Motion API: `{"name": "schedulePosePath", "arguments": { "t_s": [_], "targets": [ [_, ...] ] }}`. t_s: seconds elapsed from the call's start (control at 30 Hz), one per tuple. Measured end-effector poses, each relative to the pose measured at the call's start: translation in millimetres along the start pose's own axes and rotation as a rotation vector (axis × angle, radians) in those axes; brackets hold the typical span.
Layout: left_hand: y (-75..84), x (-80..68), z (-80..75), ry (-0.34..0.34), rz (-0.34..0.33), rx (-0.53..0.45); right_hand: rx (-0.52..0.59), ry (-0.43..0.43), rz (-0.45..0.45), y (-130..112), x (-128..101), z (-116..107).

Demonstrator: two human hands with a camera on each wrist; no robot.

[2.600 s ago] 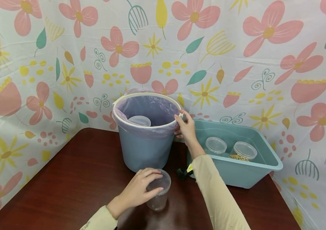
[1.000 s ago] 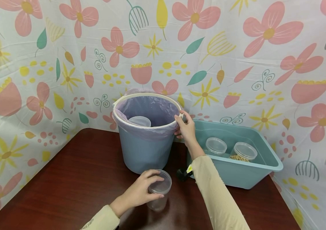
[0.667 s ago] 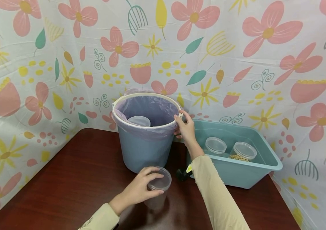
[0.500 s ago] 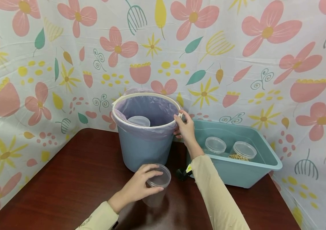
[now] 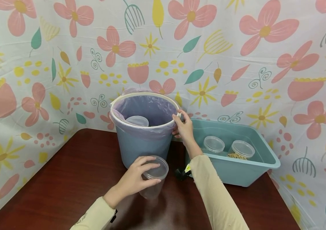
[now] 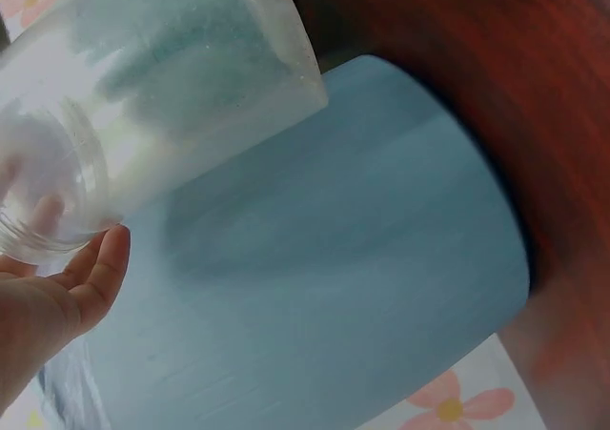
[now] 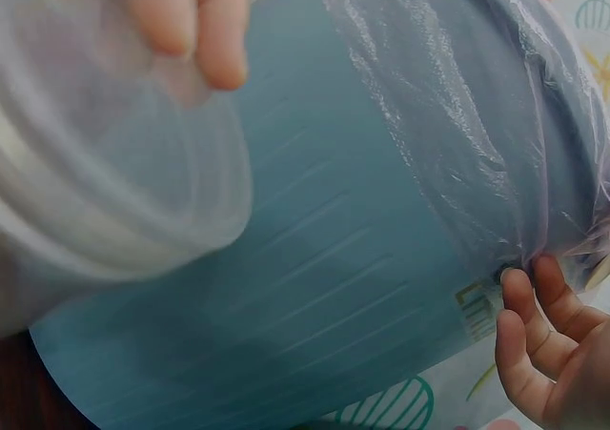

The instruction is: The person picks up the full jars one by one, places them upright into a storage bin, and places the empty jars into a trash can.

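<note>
My left hand (image 5: 152,171) grips a clear lidded plastic container (image 5: 155,179) from above by its lid, holding it tilted just above the dark wooden table (image 5: 65,179), in front of the blue bucket (image 5: 140,148). In the left wrist view the container (image 6: 143,106) fills the upper left, with the bucket (image 6: 343,287) right behind it. My right hand (image 5: 178,125) holds the bucket's white rim (image 5: 117,99) on its right side. Its fingers (image 7: 534,344) curl at the edge of the purple liner (image 7: 477,115). Another clear container (image 5: 137,120) lies inside the bucket.
A teal plastic bin (image 5: 237,174) stands right of the bucket, holding two lidded clear containers (image 5: 214,144) (image 5: 242,149), one with soybeans at the bottom. Flower-patterned sheets (image 5: 237,64) wall in the table at the back and sides.
My left hand has lifted the clear container off the table and brought it a little closer to the bucket. The right hand has stayed on the bucket's rim.
</note>
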State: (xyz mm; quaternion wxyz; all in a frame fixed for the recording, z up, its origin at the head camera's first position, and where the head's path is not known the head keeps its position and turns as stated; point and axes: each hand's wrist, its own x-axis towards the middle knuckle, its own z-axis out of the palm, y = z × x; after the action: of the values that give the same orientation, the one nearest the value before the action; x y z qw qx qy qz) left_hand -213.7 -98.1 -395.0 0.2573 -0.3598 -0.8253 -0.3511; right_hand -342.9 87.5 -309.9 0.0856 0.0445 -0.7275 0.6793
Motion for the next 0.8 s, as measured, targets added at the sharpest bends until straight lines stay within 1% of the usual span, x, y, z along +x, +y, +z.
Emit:
{"name": "schedulePosePath", "arguments": {
  "t_s": [0.17,0.4,0.67,0.8],
  "targets": [
    [2.8,8.0,-8.6,0.024,0.007,0.037,-0.007,-0.001,-0.007,0.1,-0.5,0.1],
    [6.7,18.6,-19.7,0.057,0.024,0.037,-0.020,-0.004,-0.009,-0.9,-0.5,0.0],
    [10.0,33.0,-30.3,0.098,0.064,0.048,-0.028,-0.001,-0.027,-0.4,0.0,-0.5],
    [11.5,40.0,-35.7,0.113,0.099,0.050,-0.030,-0.002,-0.024,-0.1,-0.2,0.1]
  ]
}}
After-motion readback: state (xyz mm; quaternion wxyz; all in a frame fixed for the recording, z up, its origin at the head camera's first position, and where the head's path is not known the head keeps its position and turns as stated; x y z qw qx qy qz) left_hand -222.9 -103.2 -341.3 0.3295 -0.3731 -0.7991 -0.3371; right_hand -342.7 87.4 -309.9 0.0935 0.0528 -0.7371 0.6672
